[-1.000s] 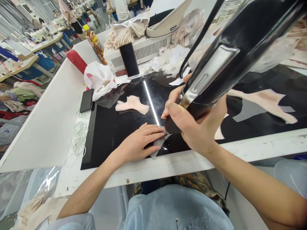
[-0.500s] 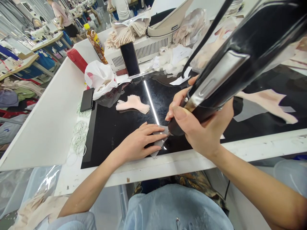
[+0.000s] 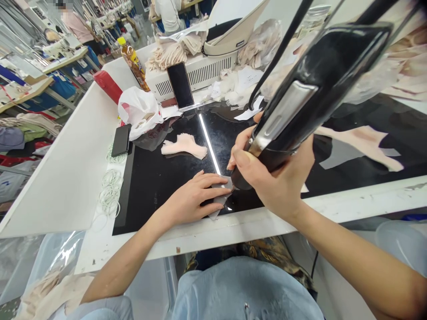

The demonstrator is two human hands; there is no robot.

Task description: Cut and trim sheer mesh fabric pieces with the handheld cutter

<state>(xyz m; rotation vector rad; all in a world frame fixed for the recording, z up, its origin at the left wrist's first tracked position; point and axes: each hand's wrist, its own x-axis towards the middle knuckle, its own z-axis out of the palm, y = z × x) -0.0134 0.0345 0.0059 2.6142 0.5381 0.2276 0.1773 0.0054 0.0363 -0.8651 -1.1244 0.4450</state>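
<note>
Your right hand (image 3: 273,178) is clenched round the lower end of the black handheld tool (image 3: 300,102), thumb on top, fingers wrapped under. The tool nose (image 3: 237,180) sits over the front edge of the black mat (image 3: 160,178), at the grey fabric scrap (image 3: 227,182). Can't tell if it truly touches, since your hand hides the tip. Your left hand (image 3: 190,200) grips nothing. It lies flat, fingers spread, pinning the scrap to the mat's front edge, about mid-width.

Change over the last second: the nose barely shifts, and the tool body swings so its upper end tilts further up. Left hand holds the same spot and the scrap hasn't moved. My read: you're still working the same spot on the scrap, adjusting angle rather than position, and the pin is stable.

Everything else, relative to the mat:
- The light strip (image 3: 208,142) runs front to back across its middle and ends by the nose.
- A pink cut piece (image 3: 183,144) lies left of centre, well apart from your hands.
- A larger pale piece (image 3: 360,142) lies on the right half.
- A dark phone (image 3: 120,140) sits just off the left edge, with white elastic loops (image 3: 110,186) beside that edge, nearer you.
- A white plastic bag (image 3: 138,109) sits at the back-left corner.
- A second phone (image 3: 180,84) is propped behind the back edge against the white vented box (image 3: 200,71).
- The tool's cord (image 3: 276,53) rises above the back.
</note>
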